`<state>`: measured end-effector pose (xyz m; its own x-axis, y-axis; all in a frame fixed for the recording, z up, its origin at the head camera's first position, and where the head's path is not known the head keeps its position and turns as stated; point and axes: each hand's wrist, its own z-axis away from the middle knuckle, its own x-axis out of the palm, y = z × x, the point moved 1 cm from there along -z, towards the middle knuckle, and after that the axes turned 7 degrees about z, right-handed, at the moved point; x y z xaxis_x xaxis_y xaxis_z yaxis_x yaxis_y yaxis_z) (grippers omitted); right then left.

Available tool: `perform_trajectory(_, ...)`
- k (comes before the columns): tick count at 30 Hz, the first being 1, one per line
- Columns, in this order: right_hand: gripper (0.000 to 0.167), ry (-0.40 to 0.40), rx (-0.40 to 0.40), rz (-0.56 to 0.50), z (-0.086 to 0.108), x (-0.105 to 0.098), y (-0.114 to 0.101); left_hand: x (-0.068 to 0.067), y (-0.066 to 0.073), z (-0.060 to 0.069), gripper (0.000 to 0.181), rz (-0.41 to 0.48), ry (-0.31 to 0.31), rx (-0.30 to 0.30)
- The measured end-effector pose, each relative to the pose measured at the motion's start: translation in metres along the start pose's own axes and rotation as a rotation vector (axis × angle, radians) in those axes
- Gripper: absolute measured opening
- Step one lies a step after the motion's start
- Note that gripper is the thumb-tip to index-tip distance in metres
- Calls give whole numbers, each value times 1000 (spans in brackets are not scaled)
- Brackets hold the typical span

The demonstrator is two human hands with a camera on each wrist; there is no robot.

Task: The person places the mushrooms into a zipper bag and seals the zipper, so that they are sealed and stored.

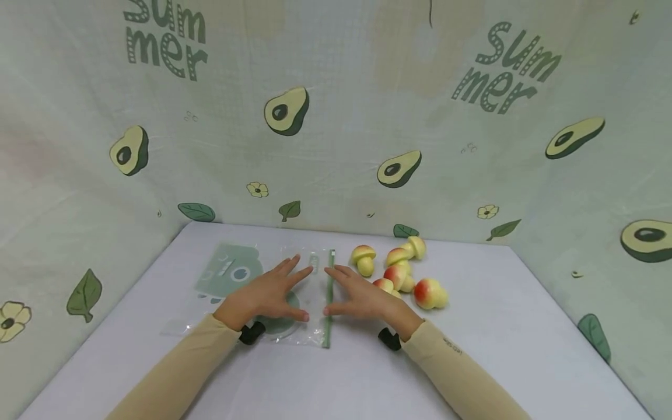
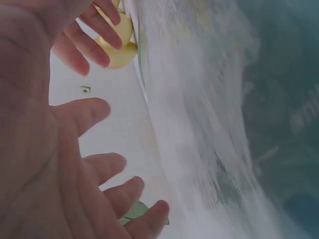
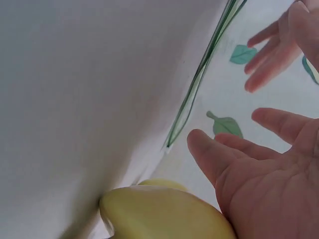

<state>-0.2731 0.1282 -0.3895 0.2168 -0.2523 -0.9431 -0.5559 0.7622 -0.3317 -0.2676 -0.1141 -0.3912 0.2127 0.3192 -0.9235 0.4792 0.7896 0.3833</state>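
A clear zip bag with a green zip edge and green printed cartoon figures lies flat on the white table. Over its middle my left hand is spread, fingers straight and holding nothing. My right hand is spread above the bag's green zip edge, also with nothing in it. Just right of that hand sit several yellow toy mushrooms with reddish caps, among them one lying apart at the right and one at the back. A yellow mushroom looms close beside the right palm in the right wrist view.
The white table is enclosed by cloth walls printed with avocados, leaves and lettering. Dark wrist camera mounts sit under both wrists. The mushrooms cluster at the back right of the bag.
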Motion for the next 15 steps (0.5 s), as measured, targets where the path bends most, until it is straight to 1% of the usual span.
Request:
perform_trajectory(4, 92, 10, 12, 13, -1, 0, 4, 3, -3, -5, 102, 2, -30, -16)
perform_trajectory(7, 91, 7, 2, 11, -3, -1, 6, 5, -3, -9, 102, -16, -49, -31)
perform_trajectory(11, 90, -17, 6, 10, -4, -1, 7, 5, -3, -10, 100, -27, -81, -53)
perform_trajectory(15, 90, -30, 15, 15, -6, 0, 9, 4, -3, -9, 100, -39, -108, -89)
